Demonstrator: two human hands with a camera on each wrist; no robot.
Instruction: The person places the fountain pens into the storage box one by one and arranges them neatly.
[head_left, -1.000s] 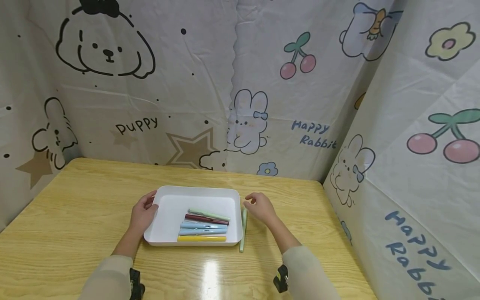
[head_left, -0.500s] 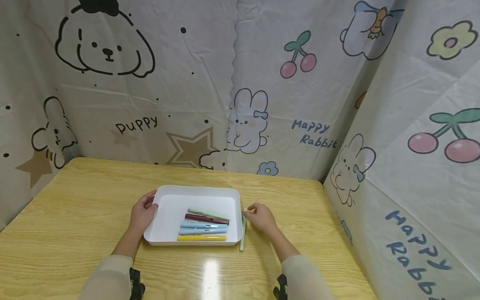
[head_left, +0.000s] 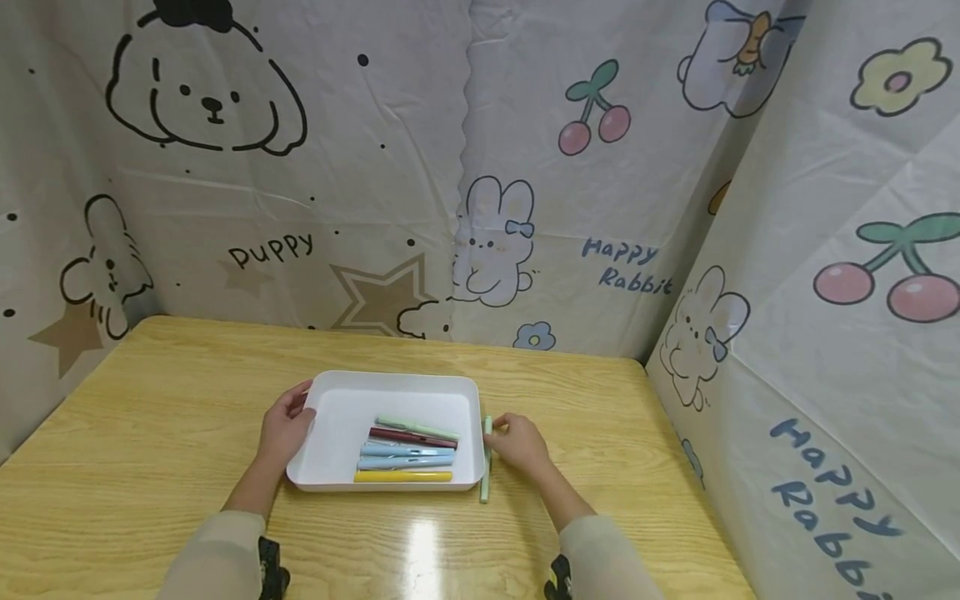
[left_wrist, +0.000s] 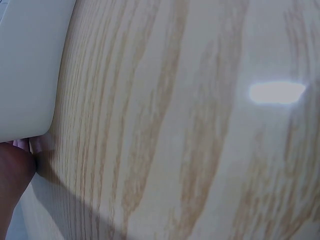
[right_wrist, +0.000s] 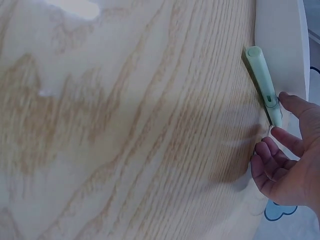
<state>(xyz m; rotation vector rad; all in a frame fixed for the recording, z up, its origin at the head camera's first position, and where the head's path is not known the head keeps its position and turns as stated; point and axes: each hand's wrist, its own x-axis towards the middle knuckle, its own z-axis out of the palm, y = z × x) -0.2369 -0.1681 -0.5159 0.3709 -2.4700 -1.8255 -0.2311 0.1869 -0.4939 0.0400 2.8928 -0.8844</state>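
Observation:
A white tray [head_left: 335,433] stands on the table, and my left hand [head_left: 285,427] holds its left end. Only part of that hand shows in the left wrist view, below the tray's corner. Just outside the tray's right wall lies a light green pen [right_wrist: 261,72]. My right hand [head_left: 520,444] has its thumb and index finger about the pen's far part in a loose pinch; the other fingers are curled beside it. Inside the tray are a light green pen [head_left: 417,428], a dark red pen [head_left: 412,439], two light blue pens [head_left: 407,462] and a yellow pen [head_left: 403,477].
The wooden table [head_left: 187,400] extends around the tray on all sides. A printed cloth [head_left: 360,167] hangs behind it, and another stretch of cloth [head_left: 795,367] runs along the right edge.
My right hand has come down and toward me, from beyond the far end of the loose green pen to a place beside it. The left hand and tray stay put.

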